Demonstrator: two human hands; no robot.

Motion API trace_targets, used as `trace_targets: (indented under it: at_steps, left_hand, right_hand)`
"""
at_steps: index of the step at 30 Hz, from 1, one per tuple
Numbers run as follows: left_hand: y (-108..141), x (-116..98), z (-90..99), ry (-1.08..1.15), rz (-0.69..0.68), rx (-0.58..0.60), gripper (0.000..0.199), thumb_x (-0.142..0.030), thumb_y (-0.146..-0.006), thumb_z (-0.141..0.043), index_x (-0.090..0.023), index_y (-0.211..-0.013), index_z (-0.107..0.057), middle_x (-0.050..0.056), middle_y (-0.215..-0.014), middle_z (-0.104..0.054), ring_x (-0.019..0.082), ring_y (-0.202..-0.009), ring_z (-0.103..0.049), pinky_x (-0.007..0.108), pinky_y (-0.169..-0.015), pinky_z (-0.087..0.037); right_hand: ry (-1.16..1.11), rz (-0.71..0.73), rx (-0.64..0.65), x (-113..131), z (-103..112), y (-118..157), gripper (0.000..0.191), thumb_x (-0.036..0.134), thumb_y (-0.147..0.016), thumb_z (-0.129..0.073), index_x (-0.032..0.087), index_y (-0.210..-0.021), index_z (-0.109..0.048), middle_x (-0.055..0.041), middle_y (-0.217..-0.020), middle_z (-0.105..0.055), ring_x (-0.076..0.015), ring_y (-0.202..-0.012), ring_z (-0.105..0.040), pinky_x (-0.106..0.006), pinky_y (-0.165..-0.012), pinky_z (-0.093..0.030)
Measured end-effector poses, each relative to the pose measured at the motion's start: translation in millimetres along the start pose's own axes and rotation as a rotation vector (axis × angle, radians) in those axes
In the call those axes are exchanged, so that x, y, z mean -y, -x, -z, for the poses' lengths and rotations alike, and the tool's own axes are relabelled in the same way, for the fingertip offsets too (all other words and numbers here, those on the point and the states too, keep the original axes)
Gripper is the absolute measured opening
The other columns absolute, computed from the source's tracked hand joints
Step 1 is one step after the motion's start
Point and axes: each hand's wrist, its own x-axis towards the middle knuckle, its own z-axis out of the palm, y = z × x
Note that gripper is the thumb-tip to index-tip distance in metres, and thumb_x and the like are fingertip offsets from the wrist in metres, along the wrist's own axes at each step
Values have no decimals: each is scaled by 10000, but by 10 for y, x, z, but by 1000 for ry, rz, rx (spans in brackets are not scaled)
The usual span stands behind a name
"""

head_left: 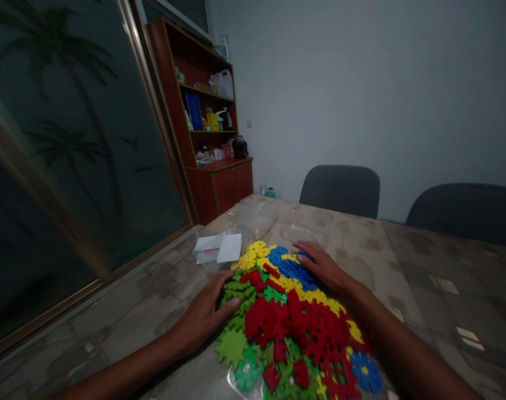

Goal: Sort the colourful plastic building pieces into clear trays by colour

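Observation:
Plastic interlocking building pieces lie in a wide heap on the table, many of them gear-like or flower-shaped. My left hand [209, 311] rests against the heap's left side, thumb apart from the fingers, touching green pieces [240, 300]. On the far right side, my right hand [320, 264] lies with fingers stretched over blue pieces [297, 273]. Neither hand grips anything that I can see. Red pieces [273, 319] fill the middle and near part. Yellow pieces [253, 255] show at the far end and along the right. A blue flower-shaped piece [365, 371] sits at the near right.
Beyond the heap stand clear plastic containers [257, 214], with a box and white paper [229, 248] at the left. Grey chairs [340, 189] line the table's [403, 289] far side. A wooden shelf cabinet [223, 186] stands behind, next to a glass door with palm pictures [82, 128].

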Motion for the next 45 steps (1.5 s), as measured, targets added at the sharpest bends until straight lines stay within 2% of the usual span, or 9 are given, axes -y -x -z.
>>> trace_targets:
  at_steps: [6,14,16,20,24,30,36,40,45]
  left_hand:
    - [-27,-80,-140,18,-159,144,718,-685,-959,-516,-211,-1498,-485,143,-1596,-446,363,-1463,-414,536,-1215,-333]
    - [82,-335,-242,40,-316,312,739,-693,-971,-516,-271,-1568,-404,107,-1636,-393,343,-1493,-374,526,-1223,-325]
    - [125,-309,-237,36,-259,264,625,-640,-1017,-459,-285,-1532,-453,83,-1606,-447,319,-1473,-414,504,-1215,-355]
    - [171,-69,-187,-45,-123,-19,460,-515,-1065,-377,-255,-1375,-596,94,-1483,-583,302,-1388,-519,503,-1192,-403]
    - [146,137,-142,-169,-80,-185,486,-495,-1019,-451,-208,-1384,-594,137,-1485,-572,350,-1376,-523,558,-1165,-426]
    - [108,35,-165,-234,-93,-74,513,-457,-1031,-438,-192,-1458,-548,149,-1551,-505,359,-1431,-467,569,-1187,-388]
    - [48,83,-302,-258,-10,-92,675,-524,-1041,-393,-99,-1566,-386,212,-1685,-208,398,-1543,-225,615,-1215,-283]
    - [-97,59,-331,-255,-5,-76,702,-527,-1040,-385,-71,-1572,-343,235,-1675,-226,384,-1549,-213,609,-1230,-245]
    - [-290,-28,-322,-226,-22,-70,662,-500,-1016,-443,-102,-1542,-388,227,-1645,-320,383,-1528,-284,603,-1230,-253]
  right_hand:
    - [-64,54,58,71,-57,66,647,692,-1012,-357,219,-1257,-724,-144,-1333,-685,-332,-1255,-593,-559,-1113,-406]
    - [-66,68,73,287,217,442,490,574,-1042,-415,247,-1191,-748,-90,-1217,-746,-270,-1124,-686,-443,-1004,-531]
    - [-4,24,-14,223,284,396,457,510,-1043,-416,226,-1228,-722,-116,-1239,-725,-288,-1131,-675,-468,-994,-532]
    - [155,-55,-214,13,343,205,441,372,-975,-462,204,-1346,-633,-155,-1343,-634,-343,-1259,-576,-551,-1076,-453]
    - [282,-75,-285,-75,342,74,483,224,-918,-446,225,-1373,-609,-138,-1262,-633,-323,-1122,-637,-506,-984,-528]
    - [461,-120,-322,-59,400,-78,458,243,-980,-471,253,-1429,-559,-138,-1256,-628,-340,-1162,-607,-497,-958,-533]
    - [587,-216,-269,-165,452,-78,350,459,-1025,-558,205,-1257,-625,-74,-1088,-671,-192,-837,-646,-361,-743,-541]
    - [679,-256,-343,-224,646,183,312,296,-1043,-399,197,-1092,-691,-99,-1027,-658,-222,-774,-628,-326,-603,-440]
    - [787,-320,-476,-280,1170,848,335,334,-1006,-372,207,-1028,-680,-156,-1067,-650,-265,-706,-597,-357,-520,-359]
